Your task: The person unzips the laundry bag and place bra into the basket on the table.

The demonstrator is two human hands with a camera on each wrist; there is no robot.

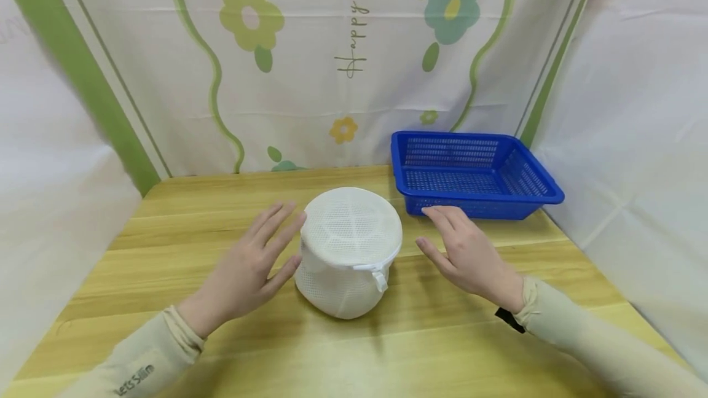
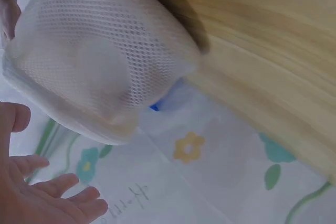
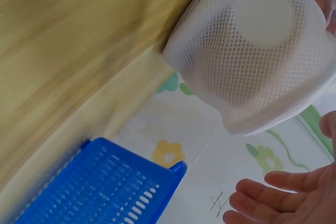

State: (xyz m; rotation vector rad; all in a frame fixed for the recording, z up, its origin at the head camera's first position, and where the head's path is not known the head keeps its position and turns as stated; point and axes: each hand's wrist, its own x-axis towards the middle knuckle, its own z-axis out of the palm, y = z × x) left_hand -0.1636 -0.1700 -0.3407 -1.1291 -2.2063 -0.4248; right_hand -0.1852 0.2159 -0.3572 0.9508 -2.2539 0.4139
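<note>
A white mesh laundry bag (image 1: 353, 232), round and upright, stands on the wooden table with its zipper pull (image 1: 380, 277) hanging at the front right. Through the mesh in the right wrist view, a pale round shape shows on the bag (image 3: 262, 17). My left hand (image 1: 251, 263) is at the bag's left side, fingers extended and spread; whether the fingertips touch it I cannot tell. To the right, apart from the bag, my right hand (image 1: 464, 253) hovers with relaxed fingers and holds nothing. Both wrist views show the hands beside the bag's upper rim.
A blue plastic basket (image 1: 475, 209) with slotted walls stands at the table's back right. Behind the wooden table (image 1: 182, 226) hangs a white curtain (image 1: 310, 78) printed with flowers, and white sheets close off both sides.
</note>
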